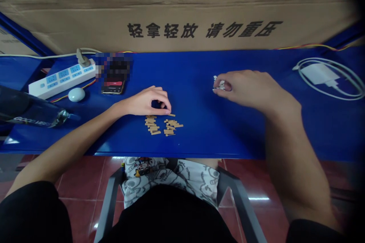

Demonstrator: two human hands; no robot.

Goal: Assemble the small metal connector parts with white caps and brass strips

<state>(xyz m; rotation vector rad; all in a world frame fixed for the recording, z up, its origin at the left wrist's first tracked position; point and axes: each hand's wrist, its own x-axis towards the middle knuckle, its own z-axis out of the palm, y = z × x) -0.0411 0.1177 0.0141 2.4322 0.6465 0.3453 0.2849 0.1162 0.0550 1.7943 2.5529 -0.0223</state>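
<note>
My left hand (154, 100) is curled in a pinch above two small groups of tan flat pieces on the blue table. A thin tan strip (172, 115) shows at its thumb and fingertip. The left group of tan pieces (152, 126) lies just below the hand, and the right group of tan pieces (170, 127) sits beside it. Farther right, my right hand (242, 87) bends its thumb and forefinger close together over a little cluster of white pieces (221, 83). Its fingers partly cover the cluster; whether a piece is between the tips is too small to see.
At the left stand a power strip (62, 78), a phone (114, 85), a pale rounded object (76, 94) and a dark bottle (28, 108). A white charger (321, 73) with coiled cable lies far right. A large cardboard box (171, 11) borders the table's back.
</note>
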